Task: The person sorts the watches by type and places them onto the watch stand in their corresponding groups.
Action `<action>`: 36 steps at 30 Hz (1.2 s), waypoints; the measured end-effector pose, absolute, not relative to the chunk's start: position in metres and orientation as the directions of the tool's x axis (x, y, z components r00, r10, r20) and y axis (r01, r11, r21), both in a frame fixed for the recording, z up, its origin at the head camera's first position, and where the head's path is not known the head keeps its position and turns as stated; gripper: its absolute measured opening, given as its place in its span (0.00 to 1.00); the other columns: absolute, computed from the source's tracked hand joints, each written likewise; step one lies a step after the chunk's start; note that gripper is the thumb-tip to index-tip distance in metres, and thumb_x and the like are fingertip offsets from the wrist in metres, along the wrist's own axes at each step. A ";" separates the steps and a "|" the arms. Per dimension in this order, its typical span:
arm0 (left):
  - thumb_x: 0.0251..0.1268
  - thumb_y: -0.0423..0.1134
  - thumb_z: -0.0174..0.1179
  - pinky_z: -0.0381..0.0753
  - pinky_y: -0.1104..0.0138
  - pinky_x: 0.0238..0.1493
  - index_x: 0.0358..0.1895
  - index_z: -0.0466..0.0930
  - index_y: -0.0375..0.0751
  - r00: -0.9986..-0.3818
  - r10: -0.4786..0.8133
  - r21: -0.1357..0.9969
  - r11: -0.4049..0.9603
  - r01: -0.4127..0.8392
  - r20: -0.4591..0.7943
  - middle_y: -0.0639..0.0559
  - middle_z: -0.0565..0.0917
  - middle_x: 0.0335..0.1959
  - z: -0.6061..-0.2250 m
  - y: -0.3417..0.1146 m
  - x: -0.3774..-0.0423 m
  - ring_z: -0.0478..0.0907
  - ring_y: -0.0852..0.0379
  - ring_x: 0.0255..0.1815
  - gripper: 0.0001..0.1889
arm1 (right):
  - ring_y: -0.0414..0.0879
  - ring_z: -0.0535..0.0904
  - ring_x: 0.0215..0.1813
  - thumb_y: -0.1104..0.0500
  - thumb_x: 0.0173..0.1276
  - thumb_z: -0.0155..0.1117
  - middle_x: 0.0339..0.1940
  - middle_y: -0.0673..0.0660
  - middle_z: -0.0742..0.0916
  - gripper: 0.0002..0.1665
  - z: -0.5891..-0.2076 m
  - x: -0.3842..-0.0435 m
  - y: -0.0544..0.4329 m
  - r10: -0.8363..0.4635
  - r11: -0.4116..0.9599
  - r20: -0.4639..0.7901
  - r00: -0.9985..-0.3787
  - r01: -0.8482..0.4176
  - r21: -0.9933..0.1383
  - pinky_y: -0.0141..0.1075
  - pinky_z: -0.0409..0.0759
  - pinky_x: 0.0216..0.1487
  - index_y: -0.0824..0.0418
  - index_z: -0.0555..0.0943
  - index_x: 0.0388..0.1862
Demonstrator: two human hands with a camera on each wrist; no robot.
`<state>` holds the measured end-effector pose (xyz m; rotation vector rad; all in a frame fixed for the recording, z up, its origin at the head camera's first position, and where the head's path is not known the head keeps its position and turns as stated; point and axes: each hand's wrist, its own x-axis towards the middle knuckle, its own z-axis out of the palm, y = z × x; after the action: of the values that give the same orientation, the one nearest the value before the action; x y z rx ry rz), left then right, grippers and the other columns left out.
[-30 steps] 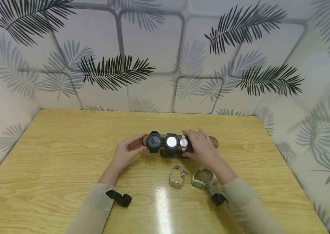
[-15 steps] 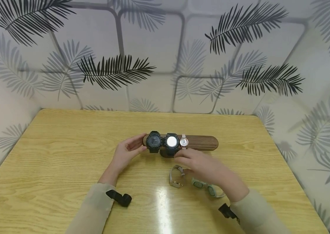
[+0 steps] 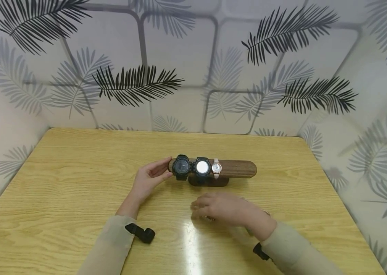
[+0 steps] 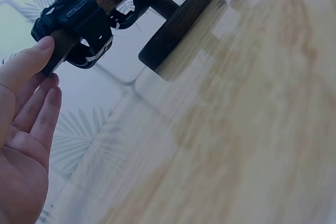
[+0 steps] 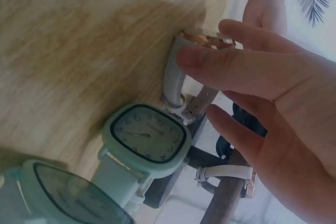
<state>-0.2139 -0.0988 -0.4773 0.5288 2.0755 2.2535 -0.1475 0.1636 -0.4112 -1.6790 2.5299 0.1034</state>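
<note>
My left hand (image 3: 147,181) grips the left end of a dark wooden watch stand (image 3: 238,169), thumb and fingers on either side of the bar. On the bar sit a bulky black digital watch (image 3: 181,167), a second dark watch (image 3: 202,167) with a glaring face, and a small white-strapped watch (image 3: 216,168). In front of the stand, my right hand (image 3: 226,208) is over a pale-strapped wristwatch with a gold-coloured case. In the right wrist view its thumb overlaps that wristwatch (image 5: 173,80), fingers spread at the far side; firm contact is unclear.
Two mint-green watches, one (image 5: 147,140) beside the other (image 5: 79,198), lie near the pale one; my right arm mostly hides them in the head view. The wooden table (image 3: 87,191) meets a leaf-patterned backdrop (image 3: 176,103) at its back and sides.
My right hand has left the white-strapped watch on the stand and come down, toward me, over the pale-strapped wristwatch. The left hand keeps its hold on the stand.
</note>
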 end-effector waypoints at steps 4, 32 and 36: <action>0.58 0.29 0.66 0.75 0.66 0.58 0.61 0.77 0.37 -0.943 0.231 0.969 -0.109 0.221 0.241 0.44 0.77 0.61 -0.479 -0.099 -0.214 0.73 0.52 0.61 0.24 | 0.46 0.73 0.62 0.68 0.63 0.64 0.58 0.51 0.80 0.22 -0.412 -0.146 0.161 -0.911 0.397 -0.139 -0.389 -0.917 -0.033 0.35 0.70 0.65 0.52 0.81 0.55; 0.56 0.24 0.66 0.77 0.66 0.56 0.57 0.78 0.31 -0.951 0.194 0.968 -0.119 0.220 0.240 0.38 0.78 0.57 -0.476 -0.098 -0.214 0.76 0.51 0.58 0.23 | 0.42 0.79 0.44 0.56 0.57 0.74 0.49 0.53 0.83 0.30 -0.383 -0.152 0.187 -0.826 0.462 0.303 -0.476 -0.879 -0.119 0.38 0.80 0.51 0.63 0.76 0.57; 0.56 0.23 0.65 0.77 0.66 0.55 0.57 0.77 0.28 -0.950 0.204 0.970 -0.110 0.217 0.236 0.36 0.77 0.57 -0.462 -0.097 -0.206 0.76 0.50 0.58 0.23 | 0.42 0.80 0.40 0.57 0.56 0.74 0.47 0.54 0.84 0.31 -0.376 -0.155 0.201 -0.778 0.491 0.393 -0.489 -0.865 -0.105 0.40 0.80 0.51 0.65 0.76 0.57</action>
<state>-0.2064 -0.0974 -0.4622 0.4968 2.1011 2.2943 -0.1546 0.2005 -0.3762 -1.6796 2.9578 -0.5082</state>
